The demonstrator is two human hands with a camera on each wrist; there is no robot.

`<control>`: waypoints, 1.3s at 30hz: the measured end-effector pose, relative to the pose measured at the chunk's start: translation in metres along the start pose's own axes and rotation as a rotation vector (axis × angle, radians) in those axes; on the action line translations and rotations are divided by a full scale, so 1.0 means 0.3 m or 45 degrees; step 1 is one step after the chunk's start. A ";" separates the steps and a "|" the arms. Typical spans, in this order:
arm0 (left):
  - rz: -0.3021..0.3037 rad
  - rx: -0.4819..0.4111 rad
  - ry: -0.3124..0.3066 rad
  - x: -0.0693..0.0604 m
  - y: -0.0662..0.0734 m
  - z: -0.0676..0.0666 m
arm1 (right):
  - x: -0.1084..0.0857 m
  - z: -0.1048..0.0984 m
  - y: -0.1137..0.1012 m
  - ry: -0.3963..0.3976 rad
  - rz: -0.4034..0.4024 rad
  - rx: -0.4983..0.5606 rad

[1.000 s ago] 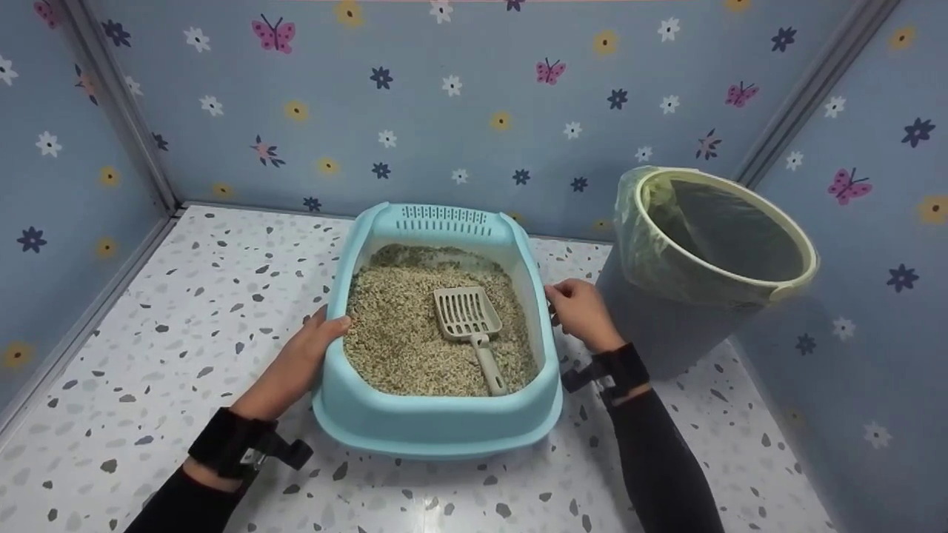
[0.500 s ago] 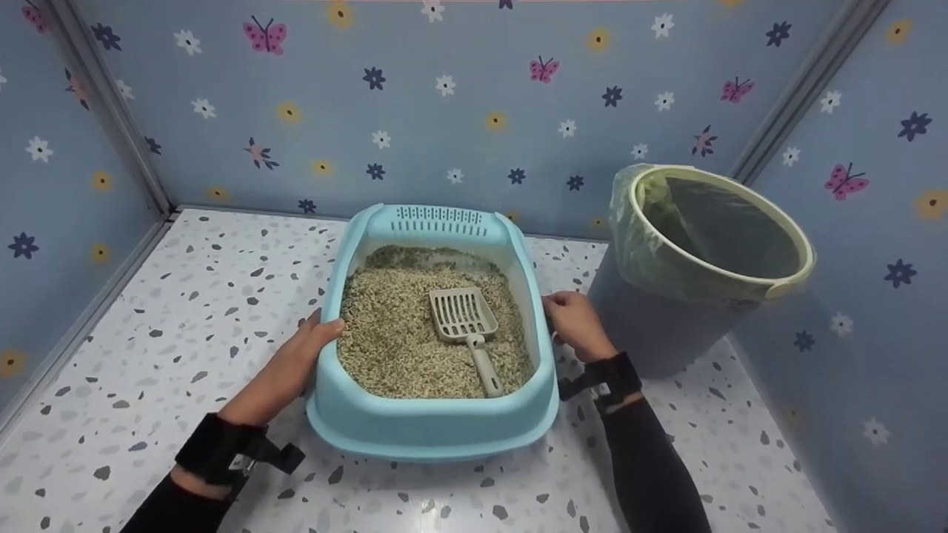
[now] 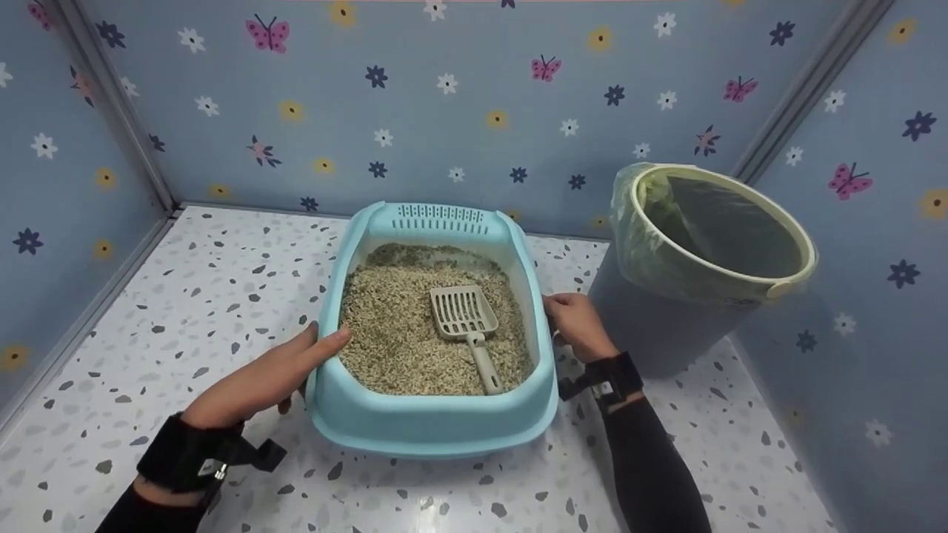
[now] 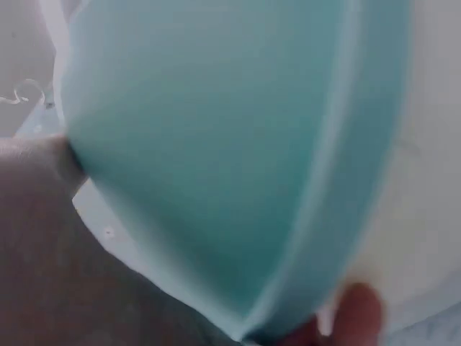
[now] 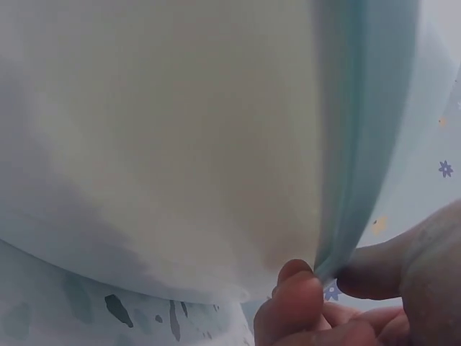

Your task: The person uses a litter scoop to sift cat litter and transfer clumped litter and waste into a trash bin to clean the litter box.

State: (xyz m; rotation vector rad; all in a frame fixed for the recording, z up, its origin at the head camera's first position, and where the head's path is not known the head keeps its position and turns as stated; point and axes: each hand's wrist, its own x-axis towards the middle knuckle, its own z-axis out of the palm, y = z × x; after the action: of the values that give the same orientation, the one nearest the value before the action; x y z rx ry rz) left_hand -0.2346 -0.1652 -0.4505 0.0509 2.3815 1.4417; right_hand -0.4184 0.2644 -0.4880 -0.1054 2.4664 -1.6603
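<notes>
A light blue litter box [image 3: 437, 426] filled with sand-coloured litter [image 3: 392, 326] stands on the floor between both hands. On the litter lies a beige slotted scoop [image 3: 465, 309], its handle pointing toward the near rim. My left hand [image 3: 259, 377] holds the box's left rim, thumb over the top; the left wrist view shows fingertips [image 4: 358, 317] at the rim's lower edge. Across from it, my right hand [image 3: 581, 322] pinches the right rim. In the right wrist view its thumb and fingers [image 5: 292, 303] meet on the rim's lower edge [image 5: 360, 166].
A grey bin [image 3: 652, 326] with a yellowish liner [image 3: 633, 237] stands close behind my right hand. Flower-patterned panels [image 3: 444, 96] enclose the back and both sides. The floor [image 3: 222, 296] is white with grey speckles.
My left hand has shifted a little back toward me and its wrist has swung left. The right hand slid slightly nearer along its rim. Box and scoop look the same.
</notes>
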 end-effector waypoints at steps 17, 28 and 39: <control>0.177 -0.064 0.124 -0.018 0.019 0.074 | -0.010 0.011 -0.016 0.010 0.013 -0.046; 0.234 -0.159 0.134 0.031 -0.006 0.042 | -0.041 0.006 -0.003 0.030 0.023 0.029; 0.162 -0.140 0.152 0.060 -0.036 -0.002 | -0.106 0.018 0.001 0.046 0.070 0.097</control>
State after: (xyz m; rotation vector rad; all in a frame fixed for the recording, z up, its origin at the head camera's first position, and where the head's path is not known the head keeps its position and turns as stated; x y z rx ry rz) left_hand -0.2500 -0.1671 -0.4646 0.0920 2.4268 1.6762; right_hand -0.3862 0.2643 -0.4872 0.0023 2.4053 -1.7457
